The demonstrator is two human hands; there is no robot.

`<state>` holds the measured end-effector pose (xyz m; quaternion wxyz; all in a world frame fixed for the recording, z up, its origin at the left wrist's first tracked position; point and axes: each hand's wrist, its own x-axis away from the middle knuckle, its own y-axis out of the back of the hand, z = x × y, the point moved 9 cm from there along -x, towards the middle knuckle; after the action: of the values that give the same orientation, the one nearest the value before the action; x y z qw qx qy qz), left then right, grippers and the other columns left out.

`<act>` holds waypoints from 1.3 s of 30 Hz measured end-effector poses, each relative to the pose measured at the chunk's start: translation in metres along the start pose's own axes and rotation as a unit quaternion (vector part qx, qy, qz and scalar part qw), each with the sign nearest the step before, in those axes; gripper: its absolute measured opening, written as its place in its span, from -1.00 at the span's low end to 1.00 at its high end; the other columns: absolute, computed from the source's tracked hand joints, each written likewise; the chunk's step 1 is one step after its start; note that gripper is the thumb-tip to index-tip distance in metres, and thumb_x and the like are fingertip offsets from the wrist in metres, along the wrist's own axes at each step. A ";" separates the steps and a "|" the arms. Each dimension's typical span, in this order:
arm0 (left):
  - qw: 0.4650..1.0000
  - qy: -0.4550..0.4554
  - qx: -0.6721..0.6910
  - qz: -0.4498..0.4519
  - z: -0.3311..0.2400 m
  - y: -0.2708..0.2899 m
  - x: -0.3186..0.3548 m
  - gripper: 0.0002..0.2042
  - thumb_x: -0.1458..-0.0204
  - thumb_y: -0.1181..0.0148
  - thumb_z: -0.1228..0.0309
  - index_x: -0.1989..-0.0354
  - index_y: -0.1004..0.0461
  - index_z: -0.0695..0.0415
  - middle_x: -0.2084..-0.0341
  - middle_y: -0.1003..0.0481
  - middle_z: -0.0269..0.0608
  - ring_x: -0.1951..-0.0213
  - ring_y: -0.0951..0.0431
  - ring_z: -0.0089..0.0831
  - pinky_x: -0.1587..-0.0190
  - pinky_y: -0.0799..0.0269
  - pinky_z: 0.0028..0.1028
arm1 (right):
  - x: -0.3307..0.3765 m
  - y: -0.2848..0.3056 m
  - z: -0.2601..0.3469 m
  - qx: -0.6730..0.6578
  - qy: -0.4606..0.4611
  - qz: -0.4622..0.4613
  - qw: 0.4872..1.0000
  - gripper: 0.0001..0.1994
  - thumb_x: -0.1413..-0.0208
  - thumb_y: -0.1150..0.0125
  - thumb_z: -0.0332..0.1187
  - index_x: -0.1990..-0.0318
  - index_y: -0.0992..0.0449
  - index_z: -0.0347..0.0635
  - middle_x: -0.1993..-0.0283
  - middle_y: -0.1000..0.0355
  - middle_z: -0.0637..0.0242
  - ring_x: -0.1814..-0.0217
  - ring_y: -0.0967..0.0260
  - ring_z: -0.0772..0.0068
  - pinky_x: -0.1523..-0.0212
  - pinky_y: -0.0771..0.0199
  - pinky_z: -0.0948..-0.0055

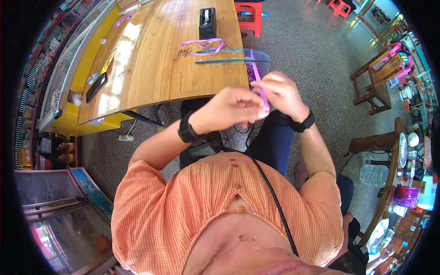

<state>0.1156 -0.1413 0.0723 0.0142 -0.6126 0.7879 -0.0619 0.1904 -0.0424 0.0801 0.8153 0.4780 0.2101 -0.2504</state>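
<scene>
purple ribbon strip (260,85) is pinched between both hands above the lap, at 6 o'clock from the wooden surface (151,64). left hand (231,109) clenches its lower end; right hand (282,91) grips beside it. best kept taut, fingertips close, for a clean fold.

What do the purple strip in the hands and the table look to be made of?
Purple strip: probably plastic or ribbon, thin, smooth, held by both hands. Table: wood with a glossy finish; grain lines and bright window glare show.
</scene>
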 end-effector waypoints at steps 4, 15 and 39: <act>0.987 -0.127 -0.099 -0.021 -0.066 0.033 -0.027 -0.70 -0.19 -0.20 0.43 -0.09 -0.48 0.16 0.13 -0.57 -0.28 0.32 -0.53 -0.67 0.36 -0.50 -0.61 | -0.058 0.043 -0.019 0.075 0.063 -0.105 0.990 -0.70 0.04 -0.25 -0.57 0.12 -0.67 -0.07 0.24 -0.51 0.32 0.15 -0.47 0.29 0.12 -0.48 0.38; 0.880 -0.246 -0.299 -0.275 -0.081 0.151 -0.106 -0.78 -0.06 -0.30 0.37 0.14 -0.61 0.16 0.43 -0.61 -0.23 0.43 -0.61 -0.51 0.35 -0.52 -0.48 | -0.124 -0.020 -0.257 -0.103 -0.291 0.009 0.951 -0.80 -0.14 -0.27 -0.29 0.15 -0.68 -0.14 0.35 -0.60 0.42 0.33 -0.47 0.65 0.35 -0.47 0.55; 0.773 -0.061 -0.612 -0.157 0.040 0.190 -0.197 -0.64 -0.14 -0.06 0.10 0.31 -0.65 0.13 0.24 -0.61 -0.13 0.08 -0.52 -0.09 -0.14 -0.29 -0.17 | 0.094 -0.122 -0.155 -0.448 -0.488 0.022 0.749 -0.76 -0.18 -0.30 -0.17 0.38 -0.60 -0.16 0.57 -0.44 0.48 0.59 -0.33 0.65 0.52 -0.34 0.62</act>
<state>-0.0146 0.0918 0.0001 -0.3257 -0.6091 0.5499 0.4696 0.1737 0.0245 -0.1271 0.9328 -0.1250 -0.1386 -0.3084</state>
